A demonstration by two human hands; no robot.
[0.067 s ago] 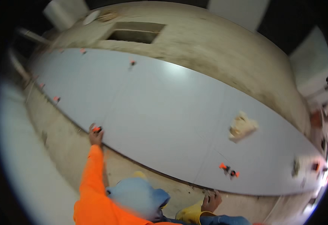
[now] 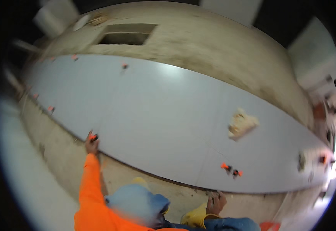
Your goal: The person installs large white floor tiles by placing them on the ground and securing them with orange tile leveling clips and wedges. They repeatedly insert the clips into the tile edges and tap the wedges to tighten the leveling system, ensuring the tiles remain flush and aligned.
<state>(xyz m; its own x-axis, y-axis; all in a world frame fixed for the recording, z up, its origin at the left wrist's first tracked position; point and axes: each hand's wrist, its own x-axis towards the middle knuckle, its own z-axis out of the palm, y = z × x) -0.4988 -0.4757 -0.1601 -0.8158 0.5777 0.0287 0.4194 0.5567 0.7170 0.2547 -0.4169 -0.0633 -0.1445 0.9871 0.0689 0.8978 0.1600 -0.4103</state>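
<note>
A large pale grey tile slab lies on a rough concrete floor. I crouch at its near edge. My left hand, on an orange sleeve, reaches forward and pinches a small orange levelling clip at the slab's edge. My right hand rests low by the near edge, beside my yellow boot, its fingers curled. Whether it holds anything is too blurred to tell. My blue-clad knee fills the bottom centre.
More orange clips sit along the slab's edges. A crumpled beige rag lies on the slab at right. A rectangular recess opens in the floor at the back. Small items cluster at the far right end.
</note>
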